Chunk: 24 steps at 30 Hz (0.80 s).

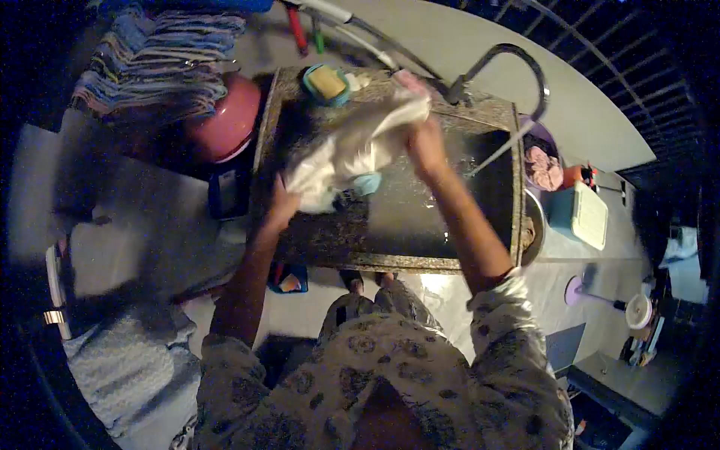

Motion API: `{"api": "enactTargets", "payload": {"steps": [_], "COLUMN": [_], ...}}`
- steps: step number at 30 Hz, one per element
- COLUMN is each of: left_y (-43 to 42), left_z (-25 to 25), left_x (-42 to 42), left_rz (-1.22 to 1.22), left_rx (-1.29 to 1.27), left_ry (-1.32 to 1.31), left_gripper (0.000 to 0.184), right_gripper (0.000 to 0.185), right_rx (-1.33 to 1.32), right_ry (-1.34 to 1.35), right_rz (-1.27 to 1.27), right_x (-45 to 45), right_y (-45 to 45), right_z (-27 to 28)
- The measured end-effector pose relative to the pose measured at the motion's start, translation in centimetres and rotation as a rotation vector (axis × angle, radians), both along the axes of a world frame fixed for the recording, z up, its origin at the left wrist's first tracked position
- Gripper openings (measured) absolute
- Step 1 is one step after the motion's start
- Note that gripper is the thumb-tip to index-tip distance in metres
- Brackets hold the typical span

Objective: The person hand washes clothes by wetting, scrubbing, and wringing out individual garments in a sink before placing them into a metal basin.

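A white cloth is stretched between my two hands above a stone sink, whose granite rim runs along the near side. My left hand grips the cloth's lower left end. My right hand is closed on its upper right end. Beneath the cloth's lower edge shows a small light-blue thing that I cannot make out. Water runs in a thin stream from the curved tap into the basin, right of my right hand.
A yellow bar in a teal dish sits on the back rim. Left are a pink basin and hanging striped cloths. Right of the sink stand a purple tub with pink cloth and a teal box with pale lid.
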<state>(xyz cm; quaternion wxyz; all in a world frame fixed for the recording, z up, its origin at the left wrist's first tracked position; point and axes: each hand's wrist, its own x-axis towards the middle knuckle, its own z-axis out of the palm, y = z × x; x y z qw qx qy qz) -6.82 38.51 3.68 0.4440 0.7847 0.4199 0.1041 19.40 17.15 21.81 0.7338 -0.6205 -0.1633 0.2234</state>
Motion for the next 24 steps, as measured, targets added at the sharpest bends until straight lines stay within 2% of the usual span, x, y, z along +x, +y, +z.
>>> {"api": "enactTargets", "payload": {"steps": [1, 2, 3, 4, 5, 6, 7, 9, 13, 14, 15, 17, 19, 20, 21, 22, 23, 24], "left_y": [1.2, 0.0, -1.8, -4.2, -5.0, -5.9, -6.0, -5.2, -3.4, -2.9, -2.0, 0.0, -0.3, 0.1, 0.5, -0.5, -2.2, -3.6], "left_z": [-7.0, -2.8, -0.1, 2.2, 4.9, 7.6, 7.1, 5.5, -0.3, 0.8, 1.0, 0.1, -1.9, -3.2, -3.5, -1.3, 1.1, 2.8], "left_x": [-3.3, -5.3, -6.5, -7.5, -6.4, -5.3, -3.4, 0.2, 4.9, 5.9, 7.3, 10.1, 9.3, 8.9, 8.5, 6.2, 3.4, 1.2], "left_rz": [-0.06, -0.25, -0.265, -0.287, -0.306, -0.324, -0.31, -0.285, -0.381, -0.387, -0.351, -0.249, -0.092, 0.014, 0.117, 0.042, -0.026, -0.087], "left_rx": [-0.019, -0.17, 0.053, 0.269, 0.419, 0.586, 0.614, 0.677, 0.898, 0.885, 0.829, 0.679, 0.446, 0.325, 0.191, 0.27, 0.392, 0.532], "left_ry": [0.095, 0.131, 0.203, 0.278, 0.106, -0.051, -0.001, 0.099, 0.197, 0.26, 0.297, 0.355, 0.061, -0.269, -0.596, -0.608, -0.521, -0.376], "left_gripper": [0.104, 0.106, 0.105, 0.105, 0.097, 0.091, 0.082, 0.065, 0.041, 0.037, 0.034, 0.027, 0.022, 0.019, 0.018, 0.014, 0.014, 0.014], "right_gripper": [0.026, 0.033, 0.048, 0.054, 0.059, 0.061, 0.063, 0.058, 0.048, 0.051, 0.044, 0.042, 0.042, 0.043, 0.049, 0.057, 0.065, 0.062], "right_rx": [0.015, -0.149, -0.55, -0.683, -0.842, -0.936, -1.021, -1.073, -1.072, -1.236, -1.048, -1.194, -1.099, -1.041, -0.738, -0.556, -0.592, -0.585], "right_ry": [-0.037, -0.036, -0.235, -0.552, -0.852, -0.855, -0.86, -1.0, -1.081, -0.934, -1.175, -0.849, -0.58, -0.459, -0.587, -0.875, -0.894, -1.034], "right_rz": [0.056, 0.16, 0.492, 0.408, 0.272, 0.113, -0.054, 0.013, 0.069, 0.283, 0.08, 0.474, 0.347, 0.273, 0.264, 0.112, 0.215, 0.208], "right_x": [-1.4, -3.5, -3.7, -5.8, -7.9, -10.8, -12.5, -13.8, -11.3, -10.0, -8.7, -5.1, -6.1, -5.9, -7.5, -9.5, -11.7, -13.5], "right_y": [0.7, 0.7, 1.3, 1.8, 2.3, 2.7, 3.6, 6.0, 10.3, 11.6, 11.7, 14.4, 13.9, 14.0, 12.0, 10.3, 7.8, 5.9], "right_z": [-6.3, -9.3, -13.1, -17.4, -21.8, -20.2, -18.7, -17.8, -23.4, -22.7, -24.9, -23.4, -21.6, -20.3, -16.3, -16.3, -13.4, -14.2]}}
